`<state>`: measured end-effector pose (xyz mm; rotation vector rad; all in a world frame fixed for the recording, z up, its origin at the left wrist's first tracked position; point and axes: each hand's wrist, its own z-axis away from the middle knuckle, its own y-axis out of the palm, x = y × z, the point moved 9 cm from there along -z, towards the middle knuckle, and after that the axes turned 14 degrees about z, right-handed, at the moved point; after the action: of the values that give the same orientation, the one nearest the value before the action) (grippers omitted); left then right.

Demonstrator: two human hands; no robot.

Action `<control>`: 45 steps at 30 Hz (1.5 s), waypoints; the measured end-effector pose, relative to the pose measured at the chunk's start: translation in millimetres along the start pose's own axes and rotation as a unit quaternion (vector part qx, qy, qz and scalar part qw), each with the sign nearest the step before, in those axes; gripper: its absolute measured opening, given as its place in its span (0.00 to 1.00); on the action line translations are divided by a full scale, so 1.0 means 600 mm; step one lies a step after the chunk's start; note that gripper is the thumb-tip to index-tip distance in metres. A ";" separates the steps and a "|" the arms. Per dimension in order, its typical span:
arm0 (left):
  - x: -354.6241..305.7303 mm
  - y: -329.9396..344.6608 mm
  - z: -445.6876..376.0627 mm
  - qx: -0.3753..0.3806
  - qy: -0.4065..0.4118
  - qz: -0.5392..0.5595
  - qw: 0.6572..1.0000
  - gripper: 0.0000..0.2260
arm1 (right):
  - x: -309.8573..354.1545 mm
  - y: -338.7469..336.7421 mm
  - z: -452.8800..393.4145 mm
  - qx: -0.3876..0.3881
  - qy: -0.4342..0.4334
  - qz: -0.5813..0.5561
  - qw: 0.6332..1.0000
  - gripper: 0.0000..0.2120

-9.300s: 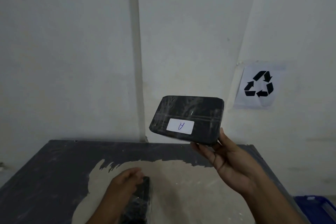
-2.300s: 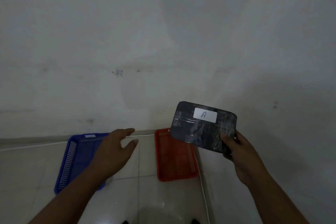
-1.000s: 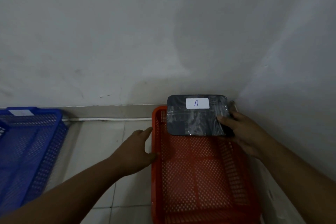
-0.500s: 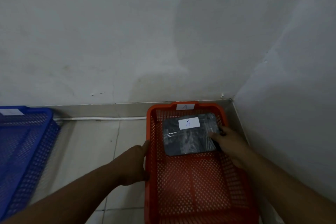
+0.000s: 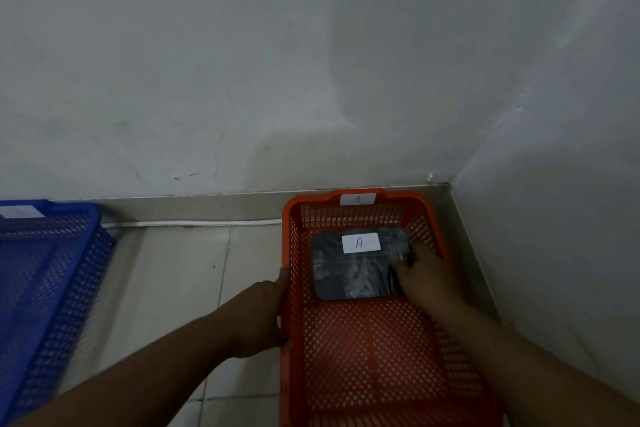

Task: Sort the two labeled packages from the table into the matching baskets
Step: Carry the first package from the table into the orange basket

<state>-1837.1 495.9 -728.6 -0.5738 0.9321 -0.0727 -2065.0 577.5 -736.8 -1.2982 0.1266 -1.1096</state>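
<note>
A black plastic-wrapped package with a white label "A" lies flat on the floor of the orange mesh basket, in its far half. The basket's far rim carries a white tag marked "A". My right hand rests inside the basket with its fingers still on the package's right edge. My left hand holds the basket's left rim from outside. The second package is out of view.
A blue mesh basket with a white tag stands on the tiled floor at the left. The orange basket sits in the room's corner, with white walls behind and to the right. A white cable runs along the skirting.
My right hand carried the "A" package from the table to the corner and lowered it into the orange basket, where it now lies flat. My left hand moved onto the basket's rim.
</note>
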 end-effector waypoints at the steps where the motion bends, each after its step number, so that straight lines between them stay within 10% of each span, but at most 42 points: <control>1: -0.002 -0.001 0.000 0.001 0.007 0.000 1.000 0.43 | 0.012 -0.005 0.006 -0.016 -0.025 0.031 0.999 0.15; 11: 0.000 0.000 -0.004 0.008 0.023 0.002 1.000 0.40 | 0.055 0.077 0.048 0.039 -0.195 0.384 0.902 0.29; 45: 0.016 -0.006 -0.002 0.020 -0.031 -0.026 0.999 0.45 | 0.061 0.081 -0.004 0.028 -0.191 0.325 0.926 0.28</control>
<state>-1831.6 489.1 -734.5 -0.5599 0.8549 -0.1194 -2019.2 543.4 -758.9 -1.2637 0.2132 -0.2842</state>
